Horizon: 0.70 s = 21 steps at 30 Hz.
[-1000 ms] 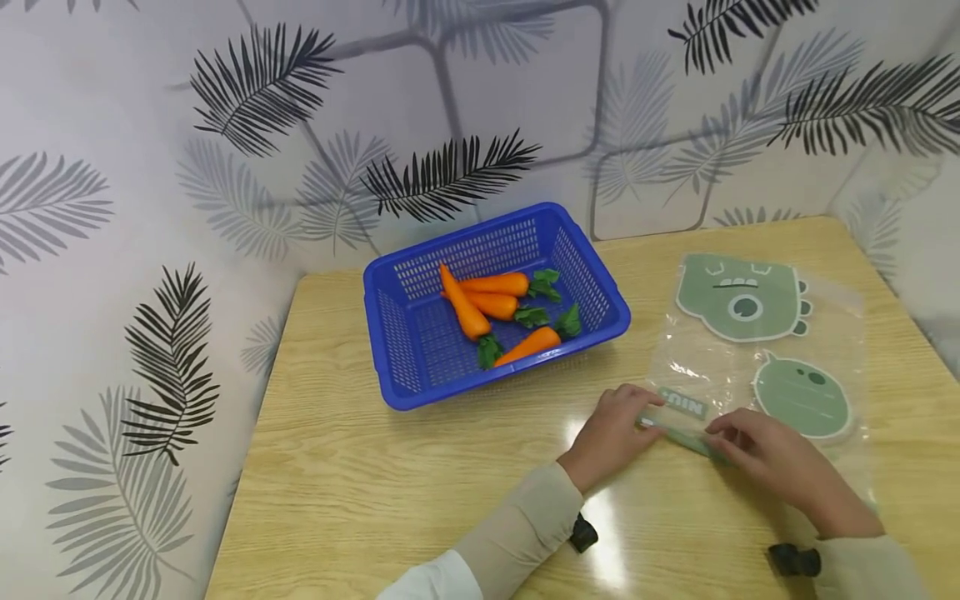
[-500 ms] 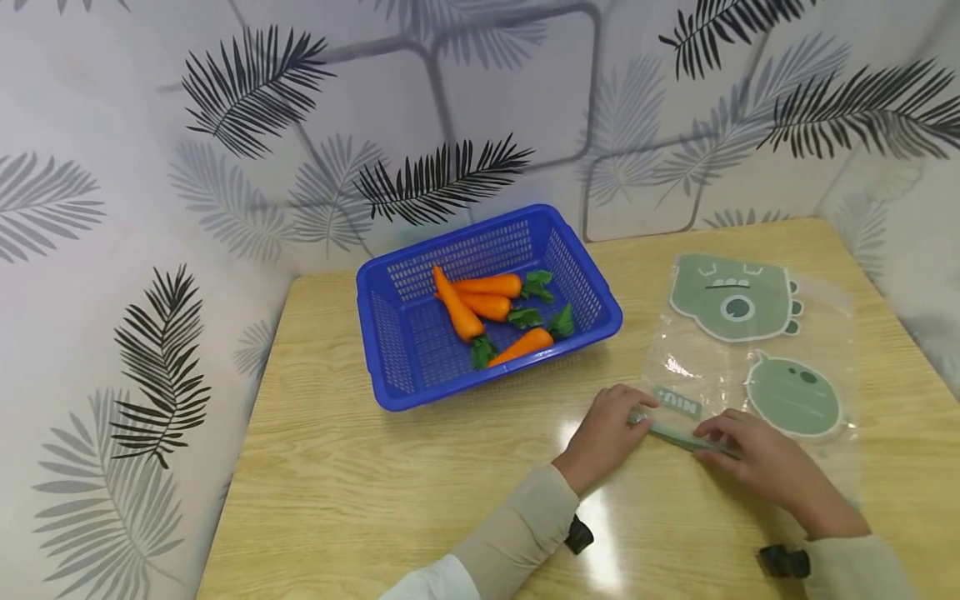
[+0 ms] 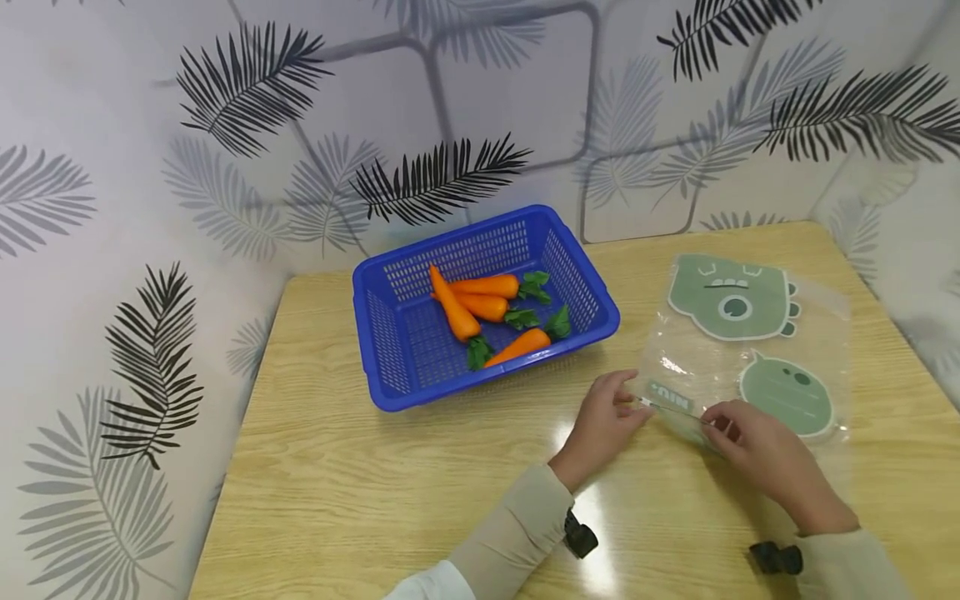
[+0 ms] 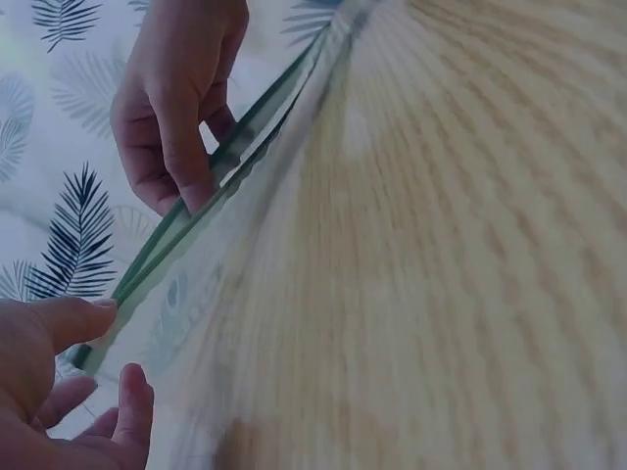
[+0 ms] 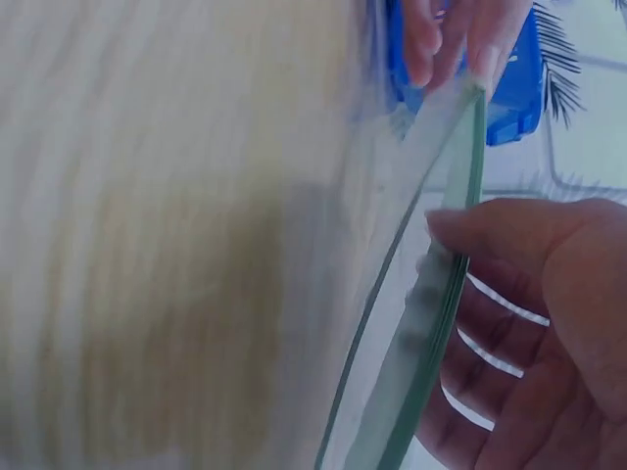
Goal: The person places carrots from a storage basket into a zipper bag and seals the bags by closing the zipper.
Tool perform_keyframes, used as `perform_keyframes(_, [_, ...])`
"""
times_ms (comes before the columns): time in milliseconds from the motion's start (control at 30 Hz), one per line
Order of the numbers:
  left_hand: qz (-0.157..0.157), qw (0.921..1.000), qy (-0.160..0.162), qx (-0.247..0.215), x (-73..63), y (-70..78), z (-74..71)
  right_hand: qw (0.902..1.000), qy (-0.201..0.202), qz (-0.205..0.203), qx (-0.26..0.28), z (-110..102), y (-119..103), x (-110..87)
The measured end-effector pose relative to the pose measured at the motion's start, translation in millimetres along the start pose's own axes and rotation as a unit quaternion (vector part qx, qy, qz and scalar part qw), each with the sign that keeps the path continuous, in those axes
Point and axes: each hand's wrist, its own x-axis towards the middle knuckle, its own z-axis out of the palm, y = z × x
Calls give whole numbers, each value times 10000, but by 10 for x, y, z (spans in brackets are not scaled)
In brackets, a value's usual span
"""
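A clear plastic zip bag (image 3: 705, 354) with green cartoon prints lies flat at the right of the table, its mouth edge raised toward me. My left hand (image 3: 603, 425) pinches the mouth's left corner; in the left wrist view its thumb (image 4: 83, 318) lies on the green strip and the other fingers are spread. My right hand (image 3: 765, 454) pinches the same edge farther right. In the right wrist view, the right thumb (image 5: 460, 227) is hooked over the green zip strip (image 5: 431, 343), and the two sides of the mouth stand apart.
A blue perforated plastic basket (image 3: 360, 333) stands left of the bag, holding several carrots (image 3: 453, 308) with green leafy tops. A wall with feather patterns (image 3: 442, 179) rises behind the wooden table (image 3: 360, 500). Small black wrist devices (image 3: 579, 537) sit at both sleeves.
The bag's mouth edge has been lifted and its two sides have parted. My left fingers have spread a little at the corner. The basket and carrots stay in place; the head view shifts slightly.
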Motion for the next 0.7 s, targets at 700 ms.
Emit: perform_keyframes(700, [-561, 9968, -88, -558, -20, 83, 161, 9960, 888, 88, 3, 31, -337, 101])
